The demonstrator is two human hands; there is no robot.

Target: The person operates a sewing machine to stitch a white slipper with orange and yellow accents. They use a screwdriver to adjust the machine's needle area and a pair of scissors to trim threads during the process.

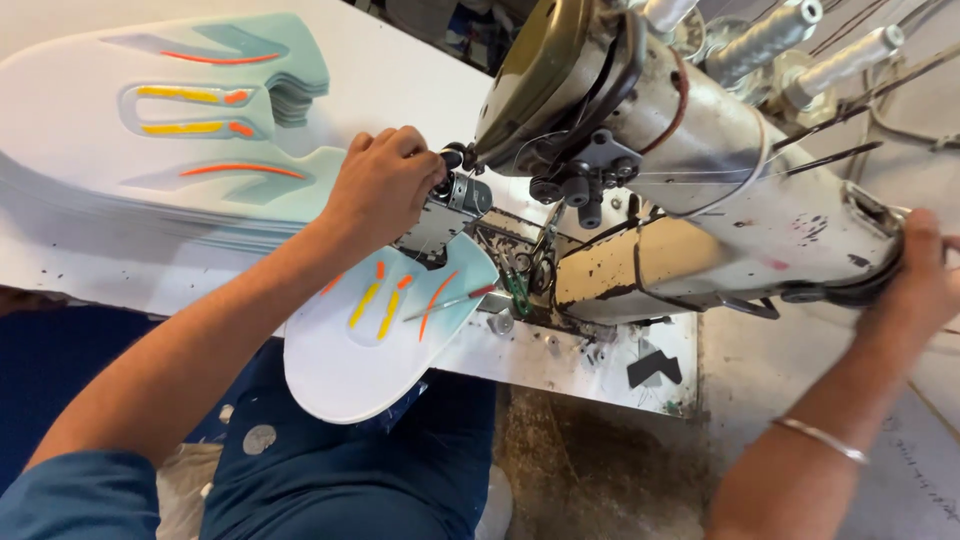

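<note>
A worn cream industrial sewing machine (700, 190) fills the upper right. My left hand (385, 185) reaches to the needle area, fingers closed around the small metal presser-foot parts. Under it lies a white shoe-upper piece (370, 340) with pale blue, yellow and orange markings, hanging partly over the table edge. My right hand (925, 280) grips the dark handwheel (850, 292) at the machine's right end; a thin metal bangle sits on that wrist. A thin red-handled tool (455, 300) rests on the piece.
A tall stack of matching white and blue shoe-upper pieces (150, 130) covers the white table (400, 70) at the upper left. Thread cones (800, 40) stand at the top right. Small green snips (517, 290) lie by the needle plate. My blue-clad lap is below.
</note>
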